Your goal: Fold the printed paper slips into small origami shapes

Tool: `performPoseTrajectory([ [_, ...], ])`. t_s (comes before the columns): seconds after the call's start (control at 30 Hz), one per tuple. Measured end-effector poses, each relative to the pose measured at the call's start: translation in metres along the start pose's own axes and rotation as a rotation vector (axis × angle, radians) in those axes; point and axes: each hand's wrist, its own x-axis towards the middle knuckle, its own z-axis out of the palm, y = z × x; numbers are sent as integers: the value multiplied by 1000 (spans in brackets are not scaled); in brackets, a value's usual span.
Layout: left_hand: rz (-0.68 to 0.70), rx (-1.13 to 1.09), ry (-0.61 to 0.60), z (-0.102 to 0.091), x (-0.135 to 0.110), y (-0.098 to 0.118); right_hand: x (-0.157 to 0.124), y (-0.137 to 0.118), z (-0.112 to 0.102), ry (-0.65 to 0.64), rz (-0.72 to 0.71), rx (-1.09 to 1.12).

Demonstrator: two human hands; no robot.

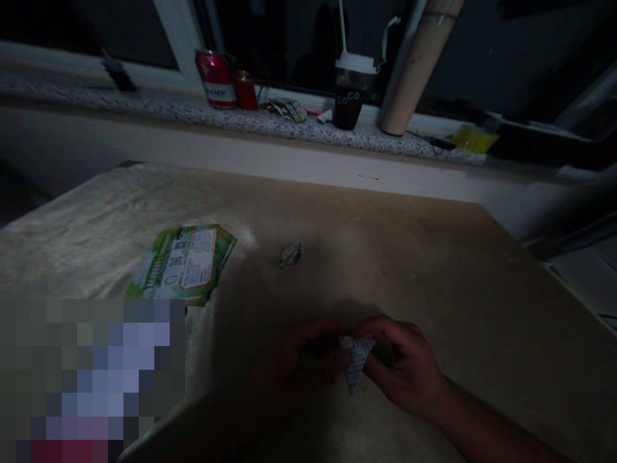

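Note:
Between my two hands, above the near part of the table, is a small folded piece of printed paper (357,361), its pointed end hanging downward. My left hand (308,350), dim in shadow, pinches the paper's left side. From the right, my right hand (407,360) has its fingers and thumb closed on the other edge. Farther off on the tabletop (434,270) lies another small folded paper piece (291,254) with pointed corners. To the left of it, a fanned stack of green printed leaflets (193,263) rests on the table.
Along the granite windowsill (289,128) stand a red can (216,80), a small red jar (245,91), a dark lidded cup with a straw (349,96) and a leaning cardboard tube (419,67). A yellow item (475,139) lies at its right. Pixelated blur covers the lower left.

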Motion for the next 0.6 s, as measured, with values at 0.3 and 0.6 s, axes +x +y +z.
performPoseTrajectory([
  [0.3, -170, -112, 14, 7, 2, 15, 1, -8, 5, 0, 52, 68],
  [0.6, -146, 14, -86, 1, -1, 6, 1, -5, 7, -145, 450, 490],
])
